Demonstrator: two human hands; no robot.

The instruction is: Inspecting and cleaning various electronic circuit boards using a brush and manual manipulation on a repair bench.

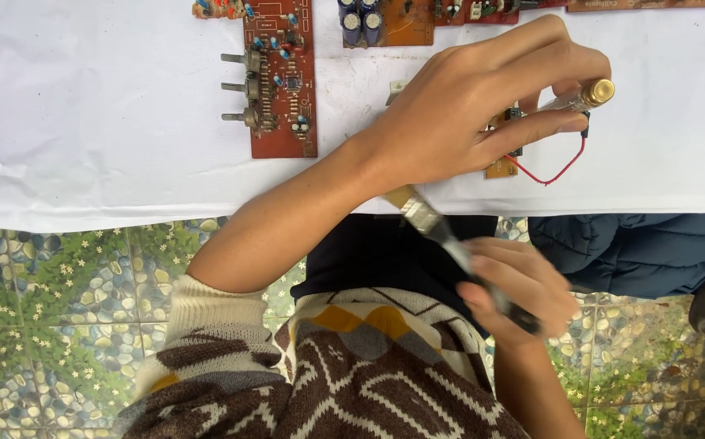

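Small orange-brown circuit board (500, 167) with a looping red wire (560, 172): lies on the white cloth-covered table (84, 122) near its front edge, mostly hidden under the left hand (466, 114). That hand's fingers are clamped on a clear-handled screwdriver with a brass cap (588, 96). Right hand (519, 289), below the table edge, fingers closed around a flat paintbrush with metal ferrule and black handle (434, 228). Long red-brown board with three metal knob shafts (281, 81) lies well to the left.
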